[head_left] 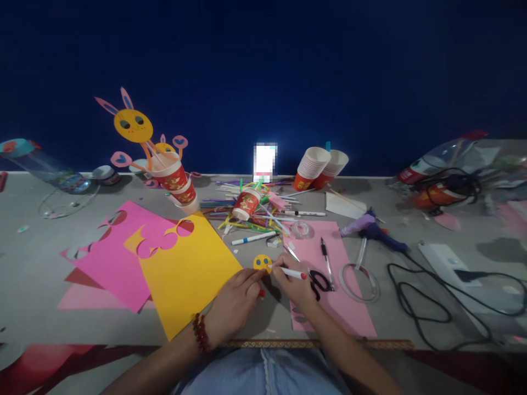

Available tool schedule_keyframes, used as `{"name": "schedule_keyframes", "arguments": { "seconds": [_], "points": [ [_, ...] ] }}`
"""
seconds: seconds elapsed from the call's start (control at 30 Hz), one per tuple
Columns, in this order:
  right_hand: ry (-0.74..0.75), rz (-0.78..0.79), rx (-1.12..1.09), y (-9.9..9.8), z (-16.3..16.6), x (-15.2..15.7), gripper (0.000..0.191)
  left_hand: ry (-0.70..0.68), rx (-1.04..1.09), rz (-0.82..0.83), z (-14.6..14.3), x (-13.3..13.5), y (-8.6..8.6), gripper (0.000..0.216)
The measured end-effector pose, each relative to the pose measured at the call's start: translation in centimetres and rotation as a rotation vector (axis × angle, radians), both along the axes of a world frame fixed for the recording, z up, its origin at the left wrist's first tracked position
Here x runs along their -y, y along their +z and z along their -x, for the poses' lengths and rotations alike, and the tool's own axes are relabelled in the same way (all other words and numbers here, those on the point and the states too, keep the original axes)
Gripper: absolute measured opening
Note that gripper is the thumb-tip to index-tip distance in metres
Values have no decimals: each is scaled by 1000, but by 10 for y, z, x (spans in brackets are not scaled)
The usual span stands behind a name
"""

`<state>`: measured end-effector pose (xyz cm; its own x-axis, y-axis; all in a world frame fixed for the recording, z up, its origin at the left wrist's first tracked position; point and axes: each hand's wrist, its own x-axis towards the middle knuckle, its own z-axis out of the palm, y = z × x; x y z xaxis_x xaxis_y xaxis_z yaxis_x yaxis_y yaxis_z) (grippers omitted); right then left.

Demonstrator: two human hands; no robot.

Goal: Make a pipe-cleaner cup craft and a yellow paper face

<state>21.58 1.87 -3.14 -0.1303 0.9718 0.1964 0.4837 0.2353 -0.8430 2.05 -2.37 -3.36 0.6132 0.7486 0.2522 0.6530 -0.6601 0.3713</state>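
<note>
A small yellow paper circle [261, 263] with two dark blue eye spots lies flat on the table in front of me. The fingertips of my left hand [237, 299] press on its lower edge, and a small red piece [262, 294], perhaps a marker cap, shows by the thumb. My right hand [294, 282] grips a white marker [291, 272] with a red end, its tip at the circle's right side. Beside my right hand are black-handled scissors [320, 282], lying on pink paper [349, 312]. Left of my hands is a cut yellow sheet [193, 274].
Behind my hands lies a pile of pipe cleaners [222, 203] with a tipped red paper cup [247, 204]. Decorated stacked cups [171, 175] stand at left, stacked paper cups [312, 167] at back. A glue gun [382, 236] and black cable [415, 318] lie right.
</note>
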Motion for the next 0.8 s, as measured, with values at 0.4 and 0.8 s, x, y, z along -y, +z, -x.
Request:
{"name": "schedule_keyframes", "arguments": {
  "seconds": [0.4,0.8],
  "points": [
    [-27,-15,-37,-1,-1,1,19,4,15,8,0,0,-2,8],
    [15,14,-6,2,1,0,19,4,-4,-14,0,0,0,9]
  ]
}}
